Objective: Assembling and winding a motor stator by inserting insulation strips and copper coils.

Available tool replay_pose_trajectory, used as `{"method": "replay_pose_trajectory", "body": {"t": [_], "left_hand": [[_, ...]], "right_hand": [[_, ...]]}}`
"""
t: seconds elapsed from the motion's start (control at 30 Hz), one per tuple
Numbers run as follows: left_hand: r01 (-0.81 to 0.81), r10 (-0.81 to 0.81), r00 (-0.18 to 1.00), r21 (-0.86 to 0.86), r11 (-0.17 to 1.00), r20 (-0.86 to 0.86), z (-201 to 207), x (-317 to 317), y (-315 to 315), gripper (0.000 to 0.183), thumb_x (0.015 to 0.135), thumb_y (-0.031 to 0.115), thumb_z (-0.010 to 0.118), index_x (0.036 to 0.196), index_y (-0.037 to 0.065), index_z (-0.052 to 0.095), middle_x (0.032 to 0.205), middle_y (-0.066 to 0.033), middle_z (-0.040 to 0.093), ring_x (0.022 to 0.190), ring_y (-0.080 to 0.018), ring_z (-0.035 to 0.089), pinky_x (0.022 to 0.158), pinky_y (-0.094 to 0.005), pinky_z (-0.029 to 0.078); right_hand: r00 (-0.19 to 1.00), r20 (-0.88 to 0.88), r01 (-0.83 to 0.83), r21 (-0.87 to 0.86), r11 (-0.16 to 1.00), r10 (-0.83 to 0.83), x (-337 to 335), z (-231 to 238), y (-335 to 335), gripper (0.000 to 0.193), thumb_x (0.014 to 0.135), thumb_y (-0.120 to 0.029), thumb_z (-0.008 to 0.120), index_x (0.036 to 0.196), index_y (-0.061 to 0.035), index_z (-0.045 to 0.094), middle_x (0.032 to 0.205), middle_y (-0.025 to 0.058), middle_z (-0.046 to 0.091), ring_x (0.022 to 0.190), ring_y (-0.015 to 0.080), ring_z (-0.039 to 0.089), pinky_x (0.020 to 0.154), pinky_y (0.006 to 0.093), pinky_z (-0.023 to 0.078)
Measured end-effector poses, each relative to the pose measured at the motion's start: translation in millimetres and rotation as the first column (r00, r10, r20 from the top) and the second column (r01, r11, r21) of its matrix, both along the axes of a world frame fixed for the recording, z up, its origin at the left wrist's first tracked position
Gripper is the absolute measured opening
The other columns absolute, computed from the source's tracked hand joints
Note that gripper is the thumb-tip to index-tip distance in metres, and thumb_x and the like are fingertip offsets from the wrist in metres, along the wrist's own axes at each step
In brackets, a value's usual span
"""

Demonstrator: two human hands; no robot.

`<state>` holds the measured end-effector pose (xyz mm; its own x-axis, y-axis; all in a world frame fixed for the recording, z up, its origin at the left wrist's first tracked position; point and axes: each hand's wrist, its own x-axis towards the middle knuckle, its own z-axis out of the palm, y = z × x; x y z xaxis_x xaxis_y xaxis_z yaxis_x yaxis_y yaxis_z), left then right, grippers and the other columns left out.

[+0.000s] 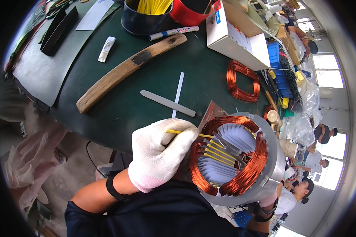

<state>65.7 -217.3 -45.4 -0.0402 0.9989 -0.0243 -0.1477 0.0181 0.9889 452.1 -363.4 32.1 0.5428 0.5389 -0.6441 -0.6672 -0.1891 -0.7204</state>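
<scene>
- The left hand (158, 156), in a white glove, pinches a yellow strip (188, 133) at the rim of the stator (265, 173).
- The stator sits at the near edge of the tabletop (118, 106), copper windings (233, 156) ringing white slot papers (221, 170).
- More yellow strips lie across the bore.
- The right hand (267, 201) is mostly hidden under the stator; its grip cannot be told.
- A wooden stick (126, 71), a grey blade (168, 103) and a copper coil (243, 81) lie toward the far edge.

left hand (159, 156): gloved, fingers curled shut (wrist strapped) | right hand (267, 200): mostly hidden, grip unclear
</scene>
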Motion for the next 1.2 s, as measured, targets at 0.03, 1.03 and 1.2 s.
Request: {"method": "replay_pose_trajectory", "body": {"t": [0.03, 1.03, 1.2], "left_hand": [[-0.003, 0.003, 1.0, 0.026, 1.0, 0.003, 0, 0, -1, 0.015, 0.097, 0.007, 0.065, 0.095, -0.004, 0.075, 0.074, -0.0058, 0.069, 0.061, -0.0082, 0.06, 0.056, -0.024, 0.047], [-0.035, 0.063, 0.981, -0.151, 0.988, 0.185, 3, 15, 6, 0.02, 0.1, 0.01, 0.065, 0.094, -0.006, 0.075, 0.073, -0.0013, 0.065, 0.06, -0.0052, 0.053, 0.055, -0.0225, 0.04], [-0.071, 0.071, 0.997, 0.042, 0.997, 0.009, -6, 13, 2, 0.011, 0.092, 0.006, 0.068, 0.09, -0.002, 0.075, 0.069, -0.006, 0.066, 0.057, -0.0119, 0.059, 0.055, -0.0265, 0.045]], "right_hand": [[0.999, 0.031, -0.027, -0.009, 1.0, 0.027, -1, -1, 3, 0.094, 0.071, -0.02, 0.09, 0.149, 0.0007, 0.043, 0.15, 0.0249, 0.051, 0.137, 0.0389, 0.051, 0.114, 0.0483, 0.041], [0.318, -0.864, 0.625, -0.12, 0.772, -0.391, 1, 26, -1, 0.072, 0.081, -0.02, 0.081, 0.142, 0.0008, 0.051, 0.13, 0.0208, 0.066, 0.122, 0.0361, 0.063, 0.104, 0.0456, 0.047], [0.668, -0.612, 0.451, -0.119, 0.885, -0.423, -13, 26, 20, 0.06, 0.081, -0.023, 0.081, 0.132, 0.0002, 0.062, 0.119, 0.0202, 0.072, 0.115, 0.037, 0.067, 0.099, 0.0459, 0.05]]}}
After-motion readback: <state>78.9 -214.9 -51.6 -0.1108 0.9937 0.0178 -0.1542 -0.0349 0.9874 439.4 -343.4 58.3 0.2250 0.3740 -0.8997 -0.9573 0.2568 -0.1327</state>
